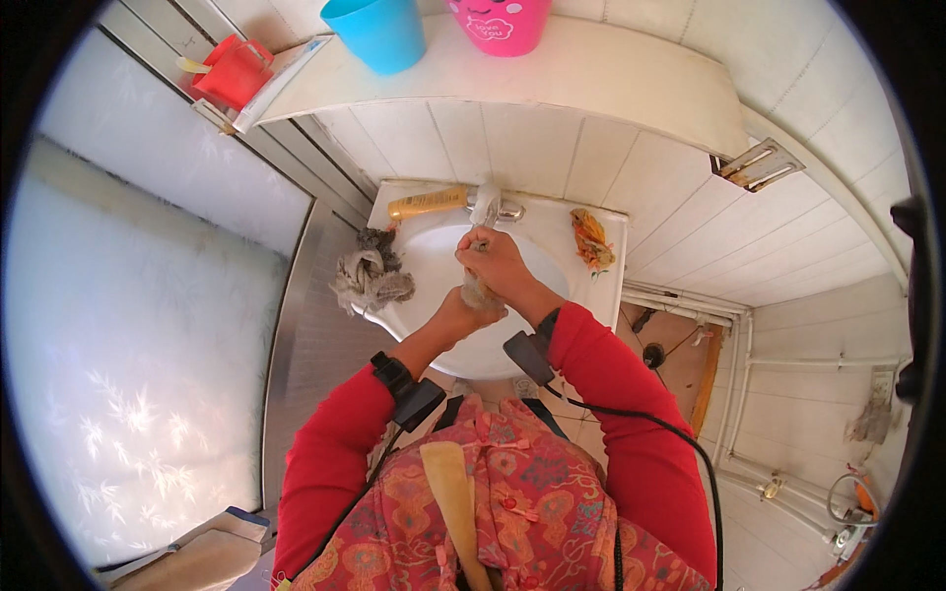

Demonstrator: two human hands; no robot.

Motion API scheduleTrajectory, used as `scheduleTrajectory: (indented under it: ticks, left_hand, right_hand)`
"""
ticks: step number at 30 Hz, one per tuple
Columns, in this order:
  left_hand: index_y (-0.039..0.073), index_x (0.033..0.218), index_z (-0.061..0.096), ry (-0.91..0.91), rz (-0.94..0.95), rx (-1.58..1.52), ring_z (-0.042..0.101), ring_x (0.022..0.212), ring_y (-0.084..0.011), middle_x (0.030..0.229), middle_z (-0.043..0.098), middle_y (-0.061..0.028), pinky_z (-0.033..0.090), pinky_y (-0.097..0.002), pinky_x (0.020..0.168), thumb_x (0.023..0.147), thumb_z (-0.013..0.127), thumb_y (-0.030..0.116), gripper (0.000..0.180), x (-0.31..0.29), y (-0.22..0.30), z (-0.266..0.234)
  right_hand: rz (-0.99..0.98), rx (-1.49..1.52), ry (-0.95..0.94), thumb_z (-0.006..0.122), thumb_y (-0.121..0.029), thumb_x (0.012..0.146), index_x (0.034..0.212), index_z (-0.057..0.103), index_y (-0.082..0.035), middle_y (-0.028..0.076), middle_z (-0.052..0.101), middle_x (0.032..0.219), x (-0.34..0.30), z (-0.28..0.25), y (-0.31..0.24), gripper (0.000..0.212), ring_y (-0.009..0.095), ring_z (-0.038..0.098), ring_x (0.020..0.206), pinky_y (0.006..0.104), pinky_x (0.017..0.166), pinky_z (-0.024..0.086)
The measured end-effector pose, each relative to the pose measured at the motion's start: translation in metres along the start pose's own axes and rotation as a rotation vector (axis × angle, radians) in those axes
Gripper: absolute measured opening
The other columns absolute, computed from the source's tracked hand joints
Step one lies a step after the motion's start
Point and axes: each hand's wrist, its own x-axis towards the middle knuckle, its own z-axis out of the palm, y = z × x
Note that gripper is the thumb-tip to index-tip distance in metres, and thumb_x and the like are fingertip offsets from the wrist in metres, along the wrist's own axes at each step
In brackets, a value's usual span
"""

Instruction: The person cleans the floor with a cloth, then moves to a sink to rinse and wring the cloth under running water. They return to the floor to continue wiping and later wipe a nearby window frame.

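Note:
A wet greyish rag (480, 293) is bunched between my two hands over the white washbasin (537, 258). My right hand (496, 262) is closed around its upper end, just below the chrome tap (486, 205). Lower down, my left hand (467, 313) grips the other end with its fingers wrapped round. Most of the rag is hidden by my fingers. On the basin's left edge lies another grey crumpled cloth (372, 276), partly hanging over the side.
A yellow tube (428, 203) lies beside the tap, and an orange crumpled rag (591, 241) on the basin's right rim. Above runs a shelf (581, 79) with a blue cup (376, 34), a pink cup (501, 25) and a red mug (235, 74). A frosted glass panel (148, 325) stands left.

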Motion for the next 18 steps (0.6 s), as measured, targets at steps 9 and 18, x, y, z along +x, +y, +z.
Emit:
scheduleTrajectory:
  ticks: [9, 18]
  left_hand:
    - [0.006, 0.100, 0.061, 0.259, 0.229, 0.352, 0.064, 0.088, -0.0284, 0.092, 0.067, -0.0113, 0.050, -0.0372, 0.072, 0.075, 0.071, 0.035, 0.039, 0.054, -0.067, 0.005]
    - [0.010, 0.095, 0.064, 0.213, 0.160, 1.026, 0.063, 0.088, -0.0329, 0.091, 0.067, -0.0137, 0.050, -0.0422, 0.074, 0.083, 0.055, 0.031, 0.026, 0.081, -0.086, 0.010]
  right_hand:
    - [0.048, -0.519, 0.337, 0.060, -0.023, 0.075, 0.092, 0.063, -0.014, 0.015, 0.066, 0.087, 0.013, 0.019, 0.029, 0.019, 0.035, 0.063, 0.085, 0.0426, 0.075, 0.050]
    - [0.157, -0.682, 0.371, 0.058, -0.025, 0.077, 0.098, 0.059, -0.016, 0.012, 0.067, 0.092, 0.008, 0.027, 0.033, 0.023, 0.033, 0.063, 0.088, 0.0422, 0.076, 0.049]
